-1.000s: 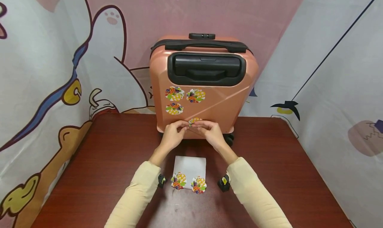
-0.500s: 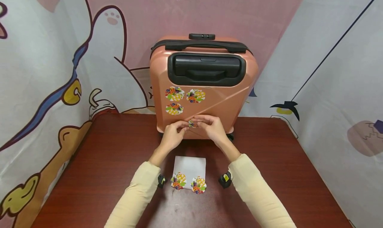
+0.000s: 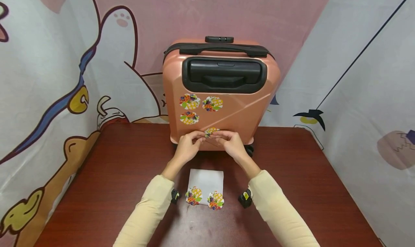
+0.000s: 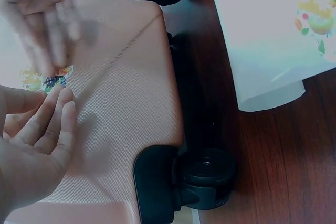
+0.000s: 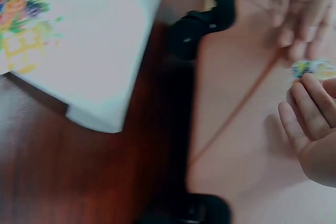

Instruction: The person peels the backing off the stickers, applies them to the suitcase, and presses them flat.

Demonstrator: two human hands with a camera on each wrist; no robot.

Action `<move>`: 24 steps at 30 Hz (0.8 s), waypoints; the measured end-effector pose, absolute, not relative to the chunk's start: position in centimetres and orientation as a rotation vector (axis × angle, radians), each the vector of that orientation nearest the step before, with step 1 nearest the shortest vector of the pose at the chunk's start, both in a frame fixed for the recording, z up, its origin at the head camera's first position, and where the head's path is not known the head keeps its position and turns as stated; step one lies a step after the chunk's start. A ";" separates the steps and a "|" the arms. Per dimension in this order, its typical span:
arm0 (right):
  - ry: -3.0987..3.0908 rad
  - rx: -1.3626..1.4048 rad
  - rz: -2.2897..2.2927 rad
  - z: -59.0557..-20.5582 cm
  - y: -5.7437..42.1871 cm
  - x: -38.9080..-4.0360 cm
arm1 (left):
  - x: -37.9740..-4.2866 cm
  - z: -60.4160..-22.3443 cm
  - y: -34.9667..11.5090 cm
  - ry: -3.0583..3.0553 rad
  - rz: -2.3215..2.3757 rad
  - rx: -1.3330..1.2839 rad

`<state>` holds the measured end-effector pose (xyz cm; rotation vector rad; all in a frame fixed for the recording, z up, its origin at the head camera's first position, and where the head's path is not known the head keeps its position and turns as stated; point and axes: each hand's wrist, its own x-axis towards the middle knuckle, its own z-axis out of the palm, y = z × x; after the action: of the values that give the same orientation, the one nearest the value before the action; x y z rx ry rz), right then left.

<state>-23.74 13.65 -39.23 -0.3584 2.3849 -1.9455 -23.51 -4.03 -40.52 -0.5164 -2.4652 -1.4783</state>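
Note:
A round fruit-patterned sticker [image 3: 211,131] is at the lower front of the salmon-pink suitcase [image 3: 246,113], between my two hands. My left hand [image 3: 186,146] pinches its left edge with thumb and index finger. At the right edge, my right hand [image 3: 232,146] has its thumb and index finger closed in on the sticker. Fingers hide the lower part of the sticker, and whether its back touches the suitcase cannot be told. In the left wrist view the right fingers [image 4: 52,35] are blurred, above the sticker [image 4: 55,80]. Three similar stickers [image 3: 189,101] lie flat higher on the suitcase.
On the brown table [image 3: 136,160], a white sheet [image 3: 205,178] lies between my forearms, with two fruit stickers [image 3: 215,200] at its near edge. Black wheels [image 4: 207,177] stick out beneath the suitcase. A cartoon-printed cloth [image 3: 129,59] hangs behind.
My right hand rose slightly over the sticker and covered more of it half a second ago, then came back down to its right edge. My left hand has stayed in place.

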 end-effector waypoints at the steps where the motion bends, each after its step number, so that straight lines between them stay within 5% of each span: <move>1: 2.381 -0.375 -1.971 -38.8 13.7 -23.7 | -23.5 -40.5 -4.0 -2.465 -1.479 -0.517; 15: 2.399 -0.221 -1.944 -40.1 14.5 -23.4 | -23.4 -40.6 -4.0 -2.494 -1.474 -0.522; 24: 2.408 -0.369 -2.078 -38.3 14.6 -23.5 | -23.4 -40.5 -4.1 -2.496 -1.478 -0.523</move>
<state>-23.52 14.62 -38.26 -0.3692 2.4084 -2.0776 -23.43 -4.08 -40.48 -0.5228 -2.4963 -1.4785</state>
